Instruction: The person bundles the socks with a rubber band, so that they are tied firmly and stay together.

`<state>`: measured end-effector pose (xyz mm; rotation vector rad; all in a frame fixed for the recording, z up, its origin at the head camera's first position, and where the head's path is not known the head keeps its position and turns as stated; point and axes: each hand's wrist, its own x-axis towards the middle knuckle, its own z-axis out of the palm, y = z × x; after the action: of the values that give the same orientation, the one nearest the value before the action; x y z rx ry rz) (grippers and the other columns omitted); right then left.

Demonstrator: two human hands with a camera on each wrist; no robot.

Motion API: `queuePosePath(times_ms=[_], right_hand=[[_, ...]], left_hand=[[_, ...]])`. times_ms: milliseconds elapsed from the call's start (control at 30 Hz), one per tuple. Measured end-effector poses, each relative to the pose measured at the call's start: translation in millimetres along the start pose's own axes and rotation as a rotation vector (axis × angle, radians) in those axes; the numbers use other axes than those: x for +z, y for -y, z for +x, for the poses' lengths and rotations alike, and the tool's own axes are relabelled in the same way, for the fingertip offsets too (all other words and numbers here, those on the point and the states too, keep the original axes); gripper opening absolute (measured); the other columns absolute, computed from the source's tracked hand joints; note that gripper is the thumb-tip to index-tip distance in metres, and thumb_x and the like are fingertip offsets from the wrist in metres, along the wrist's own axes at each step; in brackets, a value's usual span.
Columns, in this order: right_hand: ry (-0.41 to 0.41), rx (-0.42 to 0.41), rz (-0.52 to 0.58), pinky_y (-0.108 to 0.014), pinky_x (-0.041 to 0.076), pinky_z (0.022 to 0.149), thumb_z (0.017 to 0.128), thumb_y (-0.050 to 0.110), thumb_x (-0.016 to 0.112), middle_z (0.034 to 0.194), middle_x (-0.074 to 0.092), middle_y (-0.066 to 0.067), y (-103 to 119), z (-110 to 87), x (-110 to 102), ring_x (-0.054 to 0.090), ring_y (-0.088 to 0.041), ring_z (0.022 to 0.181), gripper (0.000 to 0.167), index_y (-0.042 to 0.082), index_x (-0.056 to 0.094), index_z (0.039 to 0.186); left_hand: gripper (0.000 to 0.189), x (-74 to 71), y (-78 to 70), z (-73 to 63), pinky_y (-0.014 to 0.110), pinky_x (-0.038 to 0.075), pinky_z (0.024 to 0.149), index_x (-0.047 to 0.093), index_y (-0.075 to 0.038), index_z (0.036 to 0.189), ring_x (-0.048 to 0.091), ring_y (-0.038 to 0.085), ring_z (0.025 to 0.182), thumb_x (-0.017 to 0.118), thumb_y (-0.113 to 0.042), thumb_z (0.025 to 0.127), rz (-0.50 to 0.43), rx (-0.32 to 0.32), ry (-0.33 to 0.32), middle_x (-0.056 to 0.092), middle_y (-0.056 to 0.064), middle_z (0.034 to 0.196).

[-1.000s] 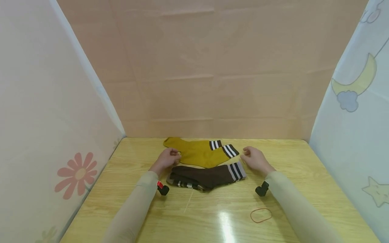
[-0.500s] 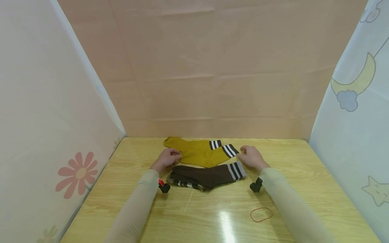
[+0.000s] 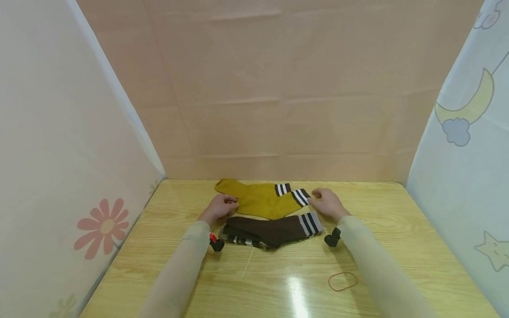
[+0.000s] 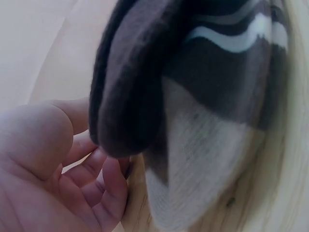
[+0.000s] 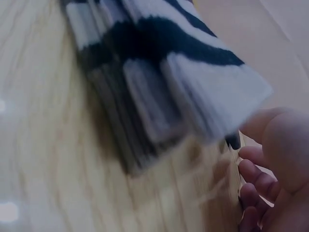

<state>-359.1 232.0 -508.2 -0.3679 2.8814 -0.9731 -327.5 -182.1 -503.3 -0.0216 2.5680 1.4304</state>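
Observation:
Two mustard-yellow socks with dark, white-striped cuffs lie flat near the table's back edge, the front yellow sock [image 3: 272, 206] overlapping the rear yellow sock [image 3: 254, 189]. My left hand [image 3: 218, 207] pinches the toe end of the front one. At its striped cuff is my right hand [image 3: 328, 204], thumb on the cuff's edge and index finger bent above; whether it grips I cannot tell. Dark brown socks [image 3: 270, 230] with grey striped cuffs lie stacked closer to me. In the left wrist view their toe ends [image 4: 135, 96] hide my left fingertips; their cuffs [image 5: 217, 96] fill the right wrist view.
A red rubber band [image 3: 343, 281] lies on the wooden table [image 3: 258, 291] at the front right. A pinkish cloth [image 3: 278, 97] hangs behind the table, with pale patterned cloths [image 3: 465, 185] at the sides. Black wrist cameras [image 3: 333, 238] sit under both sleeves.
My right hand has moved left, from beside the front yellow sock onto its striped cuff. My left hand stays at the toe end. The socks have not visibly moved.

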Motion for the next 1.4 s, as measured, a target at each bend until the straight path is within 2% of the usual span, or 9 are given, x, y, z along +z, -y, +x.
queuePosePath(times_ms=[167, 333, 533, 733, 933, 1100, 1400], right_hand=[[-0.013, 0.039, -0.007, -0.062, 0.047, 0.104, 0.105, 0.038, 0.062, 0.138, 0.063, -0.028, -1, 1.8, 4, 0.059, -0.047, 0.126, 0.052, -0.001, 0.060, 0.140], [-0.038, 0.058, -0.060, -0.062, 0.050, 0.099, 0.105, 0.041, 0.062, 0.135, 0.065, -0.027, -1, 3.6, 10, 0.062, -0.046, 0.122, 0.050, 0.002, 0.063, 0.136], [-0.055, 0.066, -0.088, -0.060, 0.053, 0.093, 0.103, 0.037, 0.066, 0.130, 0.068, -0.026, 4, 2.4, 12, 0.065, -0.044, 0.113, 0.045, 0.002, 0.065, 0.130], [-0.047, 0.075, -0.084, -0.057, 0.053, 0.091, 0.101, 0.034, 0.069, 0.122, 0.070, -0.022, 9, 3.4, 12, 0.066, -0.040, 0.107, 0.042, 0.000, 0.067, 0.126], [-0.032, 0.053, -0.051, -0.052, 0.052, 0.088, 0.099, 0.026, 0.073, 0.107, 0.070, -0.016, 11, 4.1, 12, 0.065, -0.031, 0.094, 0.031, 0.000, 0.068, 0.114], [-0.046, 0.021, 0.007, -0.050, 0.052, 0.088, 0.099, 0.022, 0.072, 0.103, 0.069, -0.015, 6, 2.9, 11, 0.062, -0.029, 0.092, 0.022, 0.001, 0.067, 0.106], [-0.059, 0.015, 0.112, -0.049, 0.052, 0.087, 0.101, 0.021, 0.071, 0.105, 0.068, -0.015, 0, -1.0, 2, 0.063, -0.030, 0.096, 0.023, 0.000, 0.066, 0.108]], left_hand=[[0.031, 2.3, 2.6, 6.0, 0.029, 0.054, 0.068, 0.073, -0.003, 0.123, 0.064, 0.018, 0.077, 0.073, -0.024, 0.101, 0.016, -0.026, 0.001, 0.072, 0.010, 0.106], [0.029, 3.1, 3.7, 10.0, 0.031, 0.054, 0.069, 0.074, -0.005, 0.119, 0.064, 0.018, 0.076, 0.075, -0.027, 0.100, 0.043, -0.037, 0.001, 0.071, 0.008, 0.101], [0.023, 3.2, 2.6, 5.8, 0.031, 0.052, 0.070, 0.073, -0.006, 0.112, 0.061, 0.018, 0.076, 0.072, -0.026, 0.101, 0.080, -0.022, 0.005, 0.069, 0.007, 0.096], [0.020, -0.6, 1.1, -0.3, 0.030, 0.051, 0.072, 0.073, -0.005, 0.113, 0.059, 0.018, 0.083, 0.069, -0.023, 0.104, 0.060, 0.007, 0.023, 0.069, 0.008, 0.104], [0.018, -2.6, 3.1, -1.9, 0.028, 0.049, 0.070, 0.072, -0.005, 0.110, 0.058, 0.017, 0.080, 0.068, -0.021, 0.104, 0.047, 0.017, 0.038, 0.067, 0.006, 0.099], [0.017, -2.5, 5.6, -1.4, 0.029, 0.050, 0.068, 0.072, -0.005, 0.108, 0.058, 0.018, 0.076, 0.068, -0.020, 0.104, 0.046, 0.041, 0.041, 0.067, 0.007, 0.097], [0.019, 0.4, 8.1, 0.7, 0.030, 0.050, 0.068, 0.073, -0.003, 0.113, 0.060, 0.019, 0.077, 0.067, -0.019, 0.105, 0.003, 0.067, 0.051, 0.068, 0.009, 0.097]])
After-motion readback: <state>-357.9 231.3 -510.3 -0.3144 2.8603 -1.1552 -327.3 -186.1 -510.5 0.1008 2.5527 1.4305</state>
